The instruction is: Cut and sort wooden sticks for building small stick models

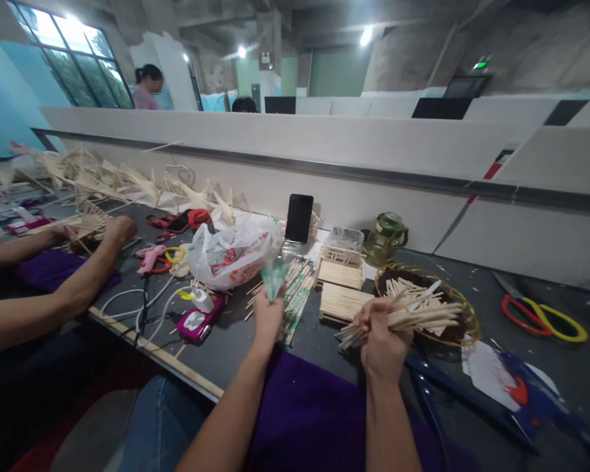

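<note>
My left hand (pixel 268 313) is closed on a crumpled green wrapper (pixel 275 276), lifted above a heap of wrapped chopsticks (pixel 295 298) on the dark table. My right hand (pixel 381 334) grips a bundle of bare wooden sticks (pixel 413 314) that fans out to the right over a round dark basket (pixel 459 328). Flat stick panels (pixel 341 301) and a small stick frame (pixel 341 259) lie just beyond the space between my hands.
A co-worker's arms (pixel 78 275) work on stick models at the left. Nearby are a white plastic bag (pixel 231 252), an upright phone (pixel 299 217), a green glass jar (pixel 386 237), a pink glue gun (pixel 150 259), red and yellow scissors handles (pixel 545 318) and a blue glue gun (pixel 531 396).
</note>
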Tool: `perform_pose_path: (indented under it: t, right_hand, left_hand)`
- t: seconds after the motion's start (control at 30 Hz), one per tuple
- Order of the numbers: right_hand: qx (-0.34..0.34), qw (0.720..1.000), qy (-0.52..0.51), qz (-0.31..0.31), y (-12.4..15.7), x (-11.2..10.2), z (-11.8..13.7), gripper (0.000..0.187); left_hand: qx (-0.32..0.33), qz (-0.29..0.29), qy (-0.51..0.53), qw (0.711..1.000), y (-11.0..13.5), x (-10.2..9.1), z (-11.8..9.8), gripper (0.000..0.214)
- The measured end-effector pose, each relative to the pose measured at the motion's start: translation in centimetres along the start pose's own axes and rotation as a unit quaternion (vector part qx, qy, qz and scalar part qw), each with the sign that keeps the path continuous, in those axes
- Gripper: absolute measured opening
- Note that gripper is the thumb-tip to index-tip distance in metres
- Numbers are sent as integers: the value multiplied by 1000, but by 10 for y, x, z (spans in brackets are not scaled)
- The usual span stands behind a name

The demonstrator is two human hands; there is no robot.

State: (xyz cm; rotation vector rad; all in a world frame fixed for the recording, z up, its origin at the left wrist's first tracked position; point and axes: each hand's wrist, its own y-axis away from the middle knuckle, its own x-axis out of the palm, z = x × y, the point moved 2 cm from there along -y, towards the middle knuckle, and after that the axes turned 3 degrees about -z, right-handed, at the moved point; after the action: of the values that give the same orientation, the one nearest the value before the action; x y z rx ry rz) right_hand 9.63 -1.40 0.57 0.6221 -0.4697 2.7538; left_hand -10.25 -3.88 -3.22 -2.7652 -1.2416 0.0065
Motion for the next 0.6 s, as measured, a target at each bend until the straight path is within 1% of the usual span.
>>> perform_pose_path:
  t: [0.07,0.1,0.13,0.2,0.23,0.27,0.33,0.37,0.4,0.47,0.53,0.6]
  right_hand:
    - [37,997,51,42,5,2,-10,34]
    - [55,993,83,66,8,3,-16,36]
    - [75,986,114,96,9,4,-22,38]
    - [119,962,172,176,13,7,-35,42]
    - [136,945,199,220,14,9,-41,43]
    - [145,929,223,258,16,11,-46,43]
    - [130,907,256,308,19,15,-50,42]
    - [107,905,262,317,21,16,-49,42]
    - [82,910,259,313,22,17,-46,43]
    - [50,927,235,287,23,18,-39,45]
    - [51,940,210,265,23,18,-33,46]
    - [61,937,211,271,23,19,-32,45]
  left_hand:
    - [37,51,-90,994,5,1,-2,18]
    - [62,82,-158,982,8,2,-3,21]
    - [87,114,-235,961,10,4,-3,27]
    - [122,165,-367,907,14,7,-2,38]
    - [130,179,-402,888,16,8,-1,40]
    - [137,190,-422,876,17,9,1,42]
    - [158,207,-440,860,19,11,3,45]
    - [170,214,-450,850,20,12,4,45]
    - [180,218,-457,843,21,12,5,46]
    - [188,219,-466,837,21,13,7,46]
    - [183,212,-474,835,21,13,7,46]
    - [173,210,-481,834,21,13,6,47]
